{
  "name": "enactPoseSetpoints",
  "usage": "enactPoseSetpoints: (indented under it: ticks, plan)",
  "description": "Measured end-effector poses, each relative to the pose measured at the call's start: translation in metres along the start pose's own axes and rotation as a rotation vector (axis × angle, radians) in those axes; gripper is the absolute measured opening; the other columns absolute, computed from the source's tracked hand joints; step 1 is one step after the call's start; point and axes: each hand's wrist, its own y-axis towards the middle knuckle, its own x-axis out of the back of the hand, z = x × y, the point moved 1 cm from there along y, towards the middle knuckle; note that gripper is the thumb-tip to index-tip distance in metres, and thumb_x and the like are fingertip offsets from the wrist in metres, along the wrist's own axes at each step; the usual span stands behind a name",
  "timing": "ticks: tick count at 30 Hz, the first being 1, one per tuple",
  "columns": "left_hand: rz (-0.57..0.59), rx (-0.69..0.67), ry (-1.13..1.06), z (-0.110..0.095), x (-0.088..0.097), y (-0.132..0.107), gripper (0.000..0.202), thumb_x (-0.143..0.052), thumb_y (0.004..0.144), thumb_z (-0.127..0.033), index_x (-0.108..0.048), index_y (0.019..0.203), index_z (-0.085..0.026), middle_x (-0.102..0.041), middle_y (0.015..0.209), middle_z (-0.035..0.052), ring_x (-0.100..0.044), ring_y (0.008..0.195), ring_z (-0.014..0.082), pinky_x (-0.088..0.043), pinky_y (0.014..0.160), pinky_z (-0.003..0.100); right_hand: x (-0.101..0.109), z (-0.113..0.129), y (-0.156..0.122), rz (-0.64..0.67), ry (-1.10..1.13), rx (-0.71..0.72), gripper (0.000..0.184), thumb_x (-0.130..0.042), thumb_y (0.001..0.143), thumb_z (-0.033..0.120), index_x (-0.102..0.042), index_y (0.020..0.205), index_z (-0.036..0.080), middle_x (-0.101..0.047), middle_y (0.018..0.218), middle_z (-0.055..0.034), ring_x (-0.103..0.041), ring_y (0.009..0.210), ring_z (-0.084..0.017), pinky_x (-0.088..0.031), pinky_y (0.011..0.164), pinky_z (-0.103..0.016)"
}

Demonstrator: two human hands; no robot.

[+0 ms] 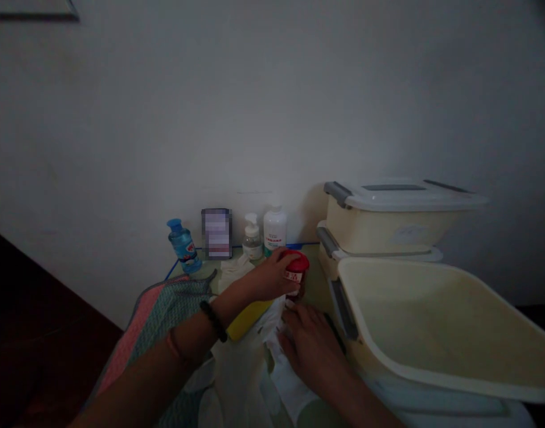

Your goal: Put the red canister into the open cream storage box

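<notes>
My left hand (270, 278) is wrapped around a small red-lidded container (295, 276) with a pale label, which stands upright at the far part of the table. Just in front of it, my right hand (310, 336) rests on a crumpled white cloth-like sheet (283, 368), fingers stretched forward and thumb apart. Beneath my left wrist, a yellow item (248, 320) lies partly hidden. A white pump bottle (252, 238) and a larger white bottle (275, 229) stand behind the container.
A blue bottle (184, 245) and a blurred-out upright panel (217, 233) stand by the wall. A pink and green checked cloth (165, 315) hangs over the left edge. On the right are an open cream bin (432, 321) and a lidded cream bin (388, 229).
</notes>
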Motion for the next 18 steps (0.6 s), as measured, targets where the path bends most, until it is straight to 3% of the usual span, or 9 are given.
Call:
enactPoseSetpoints:
  ticks: [4, 8, 10, 14, 18]
  plan:
    - [-0.198, 0.022, -0.108, 0.014, -0.021, -0.003, 0.055, -0.069, 0.069, -0.022, -0.046, 0.12, -0.021, -0.036, 0.127, 0.0112, -0.046, 0.118, 0.0246, -0.038, 0.101, 0.039, 0.002, 0.002, 0.002, 0.032, 0.023, -0.028, 0.032, -0.05, 0.083, 0.019, -0.061, 0.113, 0.012, -0.059, 0.115, -0.0139, -0.053, 0.106, -0.029, -0.041, 0.094, -0.042]
    - [-0.324, 0.032, -0.235, 0.022, -0.034, -0.007, 0.057, -0.075, 0.063, -0.021, -0.049, 0.114, -0.02, -0.034, 0.132, 0.012, -0.025, 0.132, 0.0292, -0.029, 0.107, 0.043, 0.003, 0.002, 0.003, 0.064, 0.033, -0.043, 0.033, -0.049, 0.084, 0.02, -0.061, 0.113, 0.011, -0.059, 0.114, -0.015, -0.051, 0.108, -0.03, -0.039, 0.095, -0.044]
    - [-0.342, 0.029, -0.358, 0.026, -0.037, -0.006, 0.054, -0.075, 0.062, -0.02, -0.05, 0.11, -0.021, -0.043, 0.128, 0.0111, -0.031, 0.129, 0.0288, -0.029, 0.106, 0.045, 0.003, 0.001, 0.002, 0.067, 0.038, -0.045, 0.034, -0.049, 0.084, 0.02, -0.061, 0.114, 0.011, -0.058, 0.114, -0.0153, -0.051, 0.108, -0.031, -0.039, 0.094, -0.044]
    - [-0.345, 0.049, -0.483, 0.029, -0.037, -0.005, 0.055, -0.076, 0.062, -0.022, -0.048, 0.108, -0.019, -0.055, 0.116, 0.0106, -0.055, 0.107, 0.0251, -0.042, 0.094, 0.044, 0.003, 0.001, 0.001, 0.061, 0.053, -0.035, 0.034, -0.05, 0.083, 0.02, -0.061, 0.114, 0.01, -0.058, 0.117, -0.0156, -0.051, 0.109, -0.031, -0.039, 0.095, -0.044]
    - [-0.431, 0.076, -0.597, 0.02, -0.023, -0.01, 0.056, -0.076, 0.063, -0.025, -0.044, 0.109, -0.02, -0.056, 0.114, 0.0091, -0.058, 0.101, 0.0222, -0.047, 0.088, 0.039, 0.007, 0.001, 0.002, 0.063, 0.094, -0.03, 0.035, -0.048, 0.085, 0.021, -0.059, 0.116, 0.009, -0.059, 0.115, -0.0161, -0.053, 0.106, -0.03, -0.041, 0.094, -0.045]
